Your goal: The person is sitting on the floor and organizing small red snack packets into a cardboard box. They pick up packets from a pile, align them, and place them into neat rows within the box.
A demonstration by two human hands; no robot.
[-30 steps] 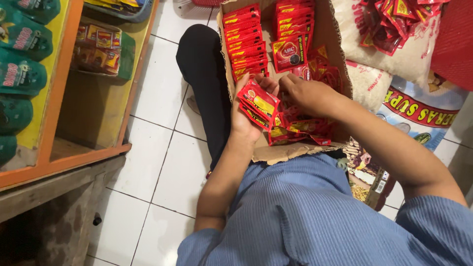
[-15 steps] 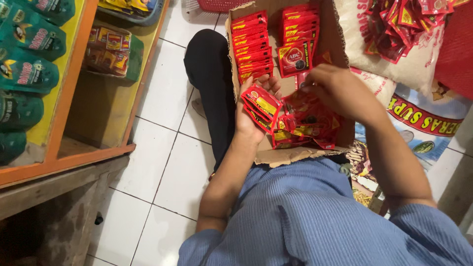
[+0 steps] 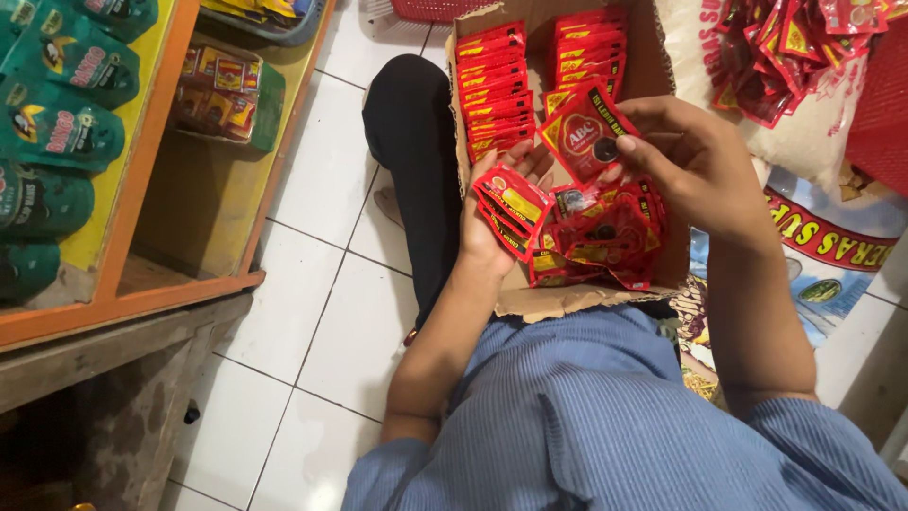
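Note:
A cardboard box (image 3: 582,295) rests on my lap, with two neat rows of red sachets (image 3: 494,87) at its far end and loose red sachets (image 3: 605,241) at its near end. My left hand (image 3: 492,203) grips a small stack of red and yellow sachets (image 3: 515,210) at the box's left side. Above the loose pile, my right hand (image 3: 686,161) pinches a single red sachet (image 3: 586,132) by its edge.
An orange and yellow shelf (image 3: 161,284) stands at the left with green packets (image 3: 57,123) and boxed goods (image 3: 222,95). White floor tiles (image 3: 322,284) lie between the shelf and my leg. A printed sack (image 3: 832,255) and a bag of red sachets (image 3: 794,47) are at the right.
My right hand has lifted out of the loose pile with one red sachet. The left hand has stayed put with its stack.

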